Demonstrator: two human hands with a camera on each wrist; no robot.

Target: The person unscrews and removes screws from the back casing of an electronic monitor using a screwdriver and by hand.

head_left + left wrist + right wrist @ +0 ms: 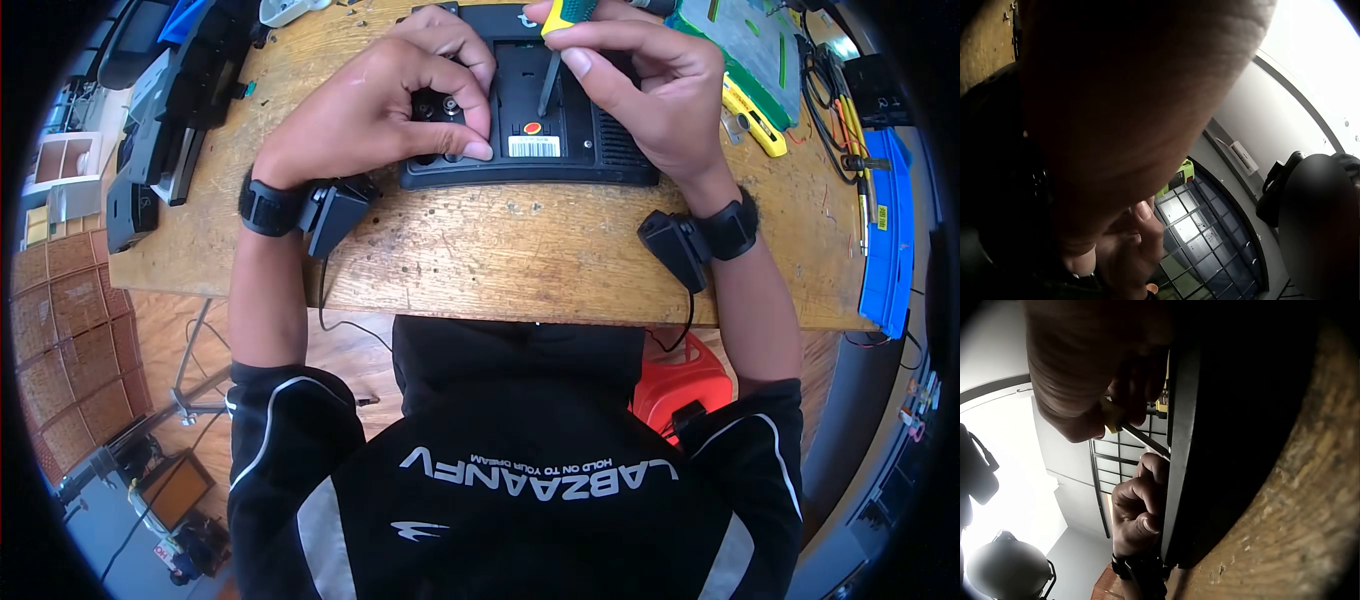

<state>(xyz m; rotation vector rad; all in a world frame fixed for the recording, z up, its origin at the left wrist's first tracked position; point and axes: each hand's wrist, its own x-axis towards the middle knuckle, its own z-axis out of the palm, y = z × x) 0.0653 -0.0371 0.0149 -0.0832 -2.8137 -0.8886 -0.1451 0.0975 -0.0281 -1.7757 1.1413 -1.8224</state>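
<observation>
A black plastic device [530, 176] lies on the wooden bench with a recessed panel, a barcode label [534, 147] and a small red-and-yellow oval sticker facing up. My right hand [655, 85] grips a screwdriver [551, 80] by its yellow-and-green handle, its metal shaft slanting down into the recess and the tip just above the sticker. On the device's left part rests my left hand [385, 100], fingers bent, thumb and forefinger close together at the recess edge; I cannot tell if they pinch anything. Round metal connectors [450, 104] show under that hand.
Dark electronic housings [190, 95] stand along the bench's left side. At the right lie a yellow cutter knife [755, 115], a green-edged tray [745, 50], cables and a blue bin [888, 240]. A red plastic stool [685, 385] is below the front edge.
</observation>
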